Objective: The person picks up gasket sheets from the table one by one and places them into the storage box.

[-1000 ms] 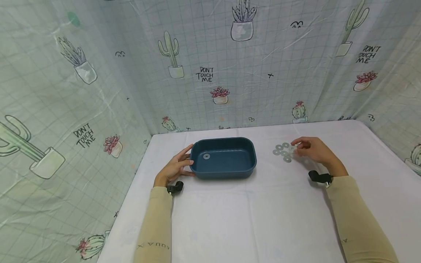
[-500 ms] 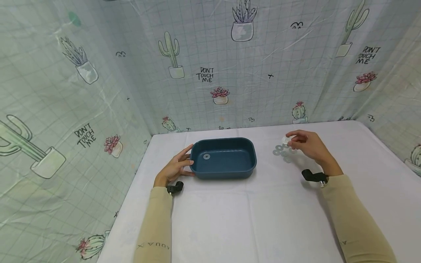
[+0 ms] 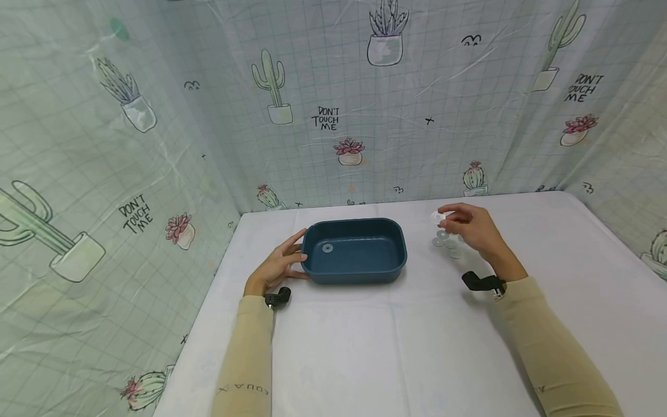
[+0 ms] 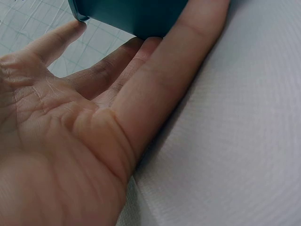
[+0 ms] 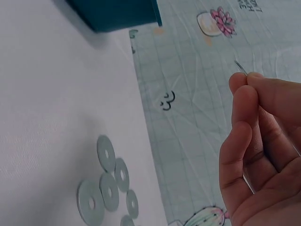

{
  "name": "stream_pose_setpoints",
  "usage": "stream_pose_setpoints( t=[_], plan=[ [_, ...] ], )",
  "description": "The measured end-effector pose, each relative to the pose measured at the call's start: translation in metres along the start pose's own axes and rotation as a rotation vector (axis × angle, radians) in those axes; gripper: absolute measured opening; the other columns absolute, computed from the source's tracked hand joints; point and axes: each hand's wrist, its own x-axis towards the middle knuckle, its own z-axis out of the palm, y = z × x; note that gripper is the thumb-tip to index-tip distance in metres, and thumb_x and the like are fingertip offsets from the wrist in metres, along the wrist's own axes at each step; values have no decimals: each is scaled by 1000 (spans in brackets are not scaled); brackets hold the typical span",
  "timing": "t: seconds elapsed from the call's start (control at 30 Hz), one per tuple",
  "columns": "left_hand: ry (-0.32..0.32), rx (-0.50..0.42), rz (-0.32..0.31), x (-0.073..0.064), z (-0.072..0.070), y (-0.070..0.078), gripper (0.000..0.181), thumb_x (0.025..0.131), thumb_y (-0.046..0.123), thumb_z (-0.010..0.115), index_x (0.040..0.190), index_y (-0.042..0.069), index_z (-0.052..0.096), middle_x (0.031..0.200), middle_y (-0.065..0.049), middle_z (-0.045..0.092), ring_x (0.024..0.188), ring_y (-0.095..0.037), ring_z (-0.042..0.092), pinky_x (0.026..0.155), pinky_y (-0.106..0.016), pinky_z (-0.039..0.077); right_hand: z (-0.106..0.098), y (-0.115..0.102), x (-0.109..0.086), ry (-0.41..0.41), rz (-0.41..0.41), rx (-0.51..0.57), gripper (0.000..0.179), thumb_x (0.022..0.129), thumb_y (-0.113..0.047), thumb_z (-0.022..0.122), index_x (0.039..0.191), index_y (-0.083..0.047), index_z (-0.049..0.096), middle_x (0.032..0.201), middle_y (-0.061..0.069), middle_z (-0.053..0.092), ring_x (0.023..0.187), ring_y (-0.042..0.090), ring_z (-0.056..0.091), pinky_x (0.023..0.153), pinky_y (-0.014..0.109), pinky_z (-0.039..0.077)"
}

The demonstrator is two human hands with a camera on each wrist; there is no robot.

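My right hand (image 3: 471,227) pinches a flat metal washer (image 3: 436,218) between thumb and fingertips, above the table. In the right wrist view the washer (image 5: 241,67) shows edge-on as a thin line. Several loose washers (image 5: 109,192) lie on the cloth below that hand. A dark blue rectangular bin (image 3: 354,278) stands left of them, with one washer (image 3: 327,248) on its floor near the left end. Against the bin's left end rests my left hand (image 3: 276,266), its fingers spread and fairly straight. The left wrist view shows fingertips touching the bin's wall (image 4: 127,16).
A white cloth (image 3: 339,347) covers the table. Behind it and along the left hangs a grid-patterned curtain (image 3: 312,75) printed with cacti. Each wrist wears a black camera, such as the right camera (image 3: 482,282).
My right hand has picked up a washer from the group, lifted it and moved left toward the bin. The left hand and the bin have stayed in place.
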Motion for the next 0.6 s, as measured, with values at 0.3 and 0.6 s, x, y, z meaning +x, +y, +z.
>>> stream_pose_setpoints(
  t=[0.3,0.6],
  plan=[
    [-1,-12,-9,0,1,0,75,100,5,60,159,42,32,164,-13,29,144,-46,42,91,-62,58,21,-13,-1,-16,-5,61,37,99,-23,69,134,-12,65,102,6,74,91,23,68,76,21,55],
    [1,-13,-8,-1,1,0,75,100,6,60,159,43,32,165,-14,28,144,-47,41,92,-63,57,41,-24,-4,-46,0,133,37,99,-19,69,134,-10,64,106,14,73,87,23,67,69,25,51]
  ],
)
